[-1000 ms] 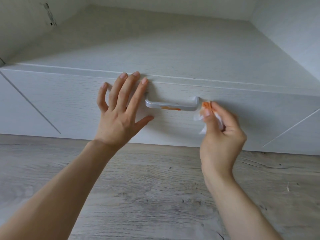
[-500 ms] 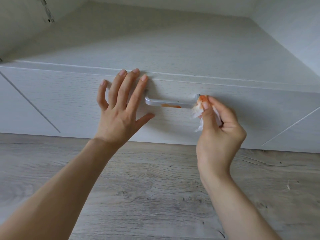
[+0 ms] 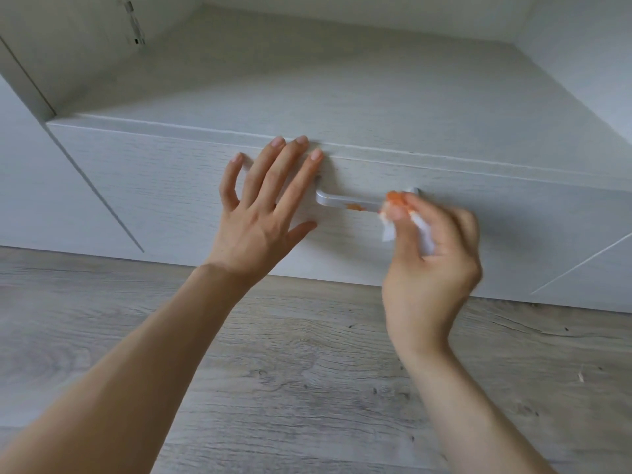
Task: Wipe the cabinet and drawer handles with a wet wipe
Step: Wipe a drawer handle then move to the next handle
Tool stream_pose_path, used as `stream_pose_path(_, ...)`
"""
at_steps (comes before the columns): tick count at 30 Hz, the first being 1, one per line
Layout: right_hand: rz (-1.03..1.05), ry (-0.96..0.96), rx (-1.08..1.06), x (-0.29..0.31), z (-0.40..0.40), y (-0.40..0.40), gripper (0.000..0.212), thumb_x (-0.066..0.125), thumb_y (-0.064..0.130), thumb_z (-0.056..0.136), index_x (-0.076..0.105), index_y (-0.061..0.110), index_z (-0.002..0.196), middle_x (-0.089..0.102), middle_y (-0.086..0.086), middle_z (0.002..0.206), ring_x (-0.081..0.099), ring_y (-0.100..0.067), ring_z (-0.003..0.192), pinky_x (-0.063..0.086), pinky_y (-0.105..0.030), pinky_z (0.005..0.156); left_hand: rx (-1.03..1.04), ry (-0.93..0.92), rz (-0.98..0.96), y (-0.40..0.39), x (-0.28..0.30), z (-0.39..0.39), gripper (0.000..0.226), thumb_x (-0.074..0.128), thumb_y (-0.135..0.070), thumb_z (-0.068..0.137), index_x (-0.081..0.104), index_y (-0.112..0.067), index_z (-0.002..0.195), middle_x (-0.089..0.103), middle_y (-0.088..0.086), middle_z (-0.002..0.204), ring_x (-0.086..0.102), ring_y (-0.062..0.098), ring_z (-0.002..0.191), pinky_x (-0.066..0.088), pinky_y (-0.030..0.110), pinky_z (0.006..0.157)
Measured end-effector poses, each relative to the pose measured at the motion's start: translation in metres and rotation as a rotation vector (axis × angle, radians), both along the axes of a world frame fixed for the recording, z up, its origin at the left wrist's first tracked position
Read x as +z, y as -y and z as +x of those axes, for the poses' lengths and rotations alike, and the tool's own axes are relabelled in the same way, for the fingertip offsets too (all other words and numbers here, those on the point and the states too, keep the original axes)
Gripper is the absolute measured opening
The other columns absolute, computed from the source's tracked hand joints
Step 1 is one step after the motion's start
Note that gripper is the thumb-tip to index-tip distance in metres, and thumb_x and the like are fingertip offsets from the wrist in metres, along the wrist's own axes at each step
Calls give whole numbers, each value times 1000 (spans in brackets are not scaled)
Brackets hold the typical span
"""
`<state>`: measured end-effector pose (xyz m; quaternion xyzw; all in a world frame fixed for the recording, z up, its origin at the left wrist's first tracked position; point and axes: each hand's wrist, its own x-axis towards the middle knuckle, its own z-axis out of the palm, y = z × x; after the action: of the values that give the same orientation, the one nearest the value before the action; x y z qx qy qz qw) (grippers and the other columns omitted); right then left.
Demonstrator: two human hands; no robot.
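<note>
Handle: silver metal bar handle [image 3: 345,201] is carrying an orange smear.
Right hand [image 3: 431,268]: is pinching the orange-stained white wet wipe [image 3: 396,206] against the handle's right end.
Left hand [image 3: 263,213]: is lying flat, fingers spread, on the pale wood-grain drawer front [image 3: 171,172].

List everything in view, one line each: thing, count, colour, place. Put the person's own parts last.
drawer front: one, pale whitewashed wood grain, across the middle.
handle: one, silver bar, centre of the drawer front.
orange smear: one, on the handle's lower edge, near its right half.
wet wipe: one, white with an orange stain at its tip, at the handle's right end.
cabinet top: one, pale wood grain, above the drawer front.
floor: grey wood-look planks, below.
left hand: one, fingers spread flat on the drawer front, left of the handle.
right hand: one, pinches the wet wipe.
</note>
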<state>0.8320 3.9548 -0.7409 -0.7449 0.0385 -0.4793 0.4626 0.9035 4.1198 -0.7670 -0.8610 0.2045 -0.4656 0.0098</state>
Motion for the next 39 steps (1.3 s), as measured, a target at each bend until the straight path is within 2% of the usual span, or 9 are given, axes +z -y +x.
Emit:
stream_pose_path(6, 24, 12, 66, -14, -1, -2, 11, 72, -1, 79, 70, -2, 89, 62, -9, 86, 59, -2, 81, 43, -7, 80, 16, -1, -8, 3, -1, -2, 88, 73, -43, 79, 26, -13, 146, 35, 11, 148, 23, 25, 138, 15, 50, 108)
stream_pose_path(11, 63, 58, 57, -11, 5, -10, 11, 72, -4, 77, 71, -2, 88, 62, -3, 85, 59, 11, 83, 42, -4, 78, 6, 3, -11, 3, 0, -2, 89, 75, -42, 77, 27, -13, 145, 37, 12, 147, 24, 25, 138, 17, 50, 107)
stream_pose_path(17, 77, 65, 59, -9, 6, -18, 12, 71, -4, 78, 71, -1, 90, 62, -2, 85, 59, 11, 82, 44, -6, 77, 11, -1, -4, 2, 0, -3, 89, 74, -42, 77, 25, -14, 146, 38, 11, 147, 23, 24, 138, 13, 47, 108)
stream_pose_path(22, -11, 39, 125, -4, 4, -23, 13, 71, 1, 79, 72, 2, 91, 61, 0, 84, 62, -3, 77, 48, -11, 76, 11, -4, -7, 2, 1, -3, 89, 75, -41, 77, 25, -14, 145, 38, 11, 147, 23, 24, 138, 11, 46, 109)
stream_pose_path(24, 81, 53, 114, -3, 0, -14, 16, 70, 2, 80, 70, 8, 96, 60, 4, 86, 63, -3, 80, 52, -19, 78, 14, -5, -13, 3, 2, -4, 89, 75, -41, 76, 26, -14, 145, 39, 11, 147, 23, 23, 138, 13, 47, 108)
stream_pose_path(26, 195, 56, 91, -3, -2, -6, 21, 68, 5, 82, 66, 18, 98, 57, 11, 88, 66, -16, 82, 56, -39, 75, 12, -8, -16, 3, 2, -4, 90, 76, -41, 76, 25, -14, 145, 38, 10, 148, 22, 23, 138, 13, 48, 108)
stream_pose_path(28, 214, 31, 58, -2, 0, -7, 22, 67, 6, 82, 66, 18, 99, 56, 10, 88, 66, -22, 83, 56, -43, 74, 4, -16, -15, 4, 2, -4, 90, 75, -40, 76, 25, -14, 145, 37, 10, 148, 21, 24, 139, 13, 48, 108)
stream_pose_path(33, 106, 39, -16, -4, 4, -19, 24, 74, 9, 77, 69, 1, 100, 54, -6, 94, 63, -10, 83, 47, -12, 83, 10, -2, -18, 4, 1, -3, 90, 76, -40, 75, 26, -14, 145, 39, 11, 147, 22, 24, 138, 12, 47, 108)
stream_pose_path(39, -46, 68, -73, -7, 6, -16, 16, 74, 1, 78, 71, -2, 93, 56, -3, 89, 58, -4, 78, 48, -9, 79, 6, -8, -18, 3, 0, -3, 91, 75, -41, 76, 24, -14, 146, 35, 10, 148, 21, 24, 139, 9, 46, 110)
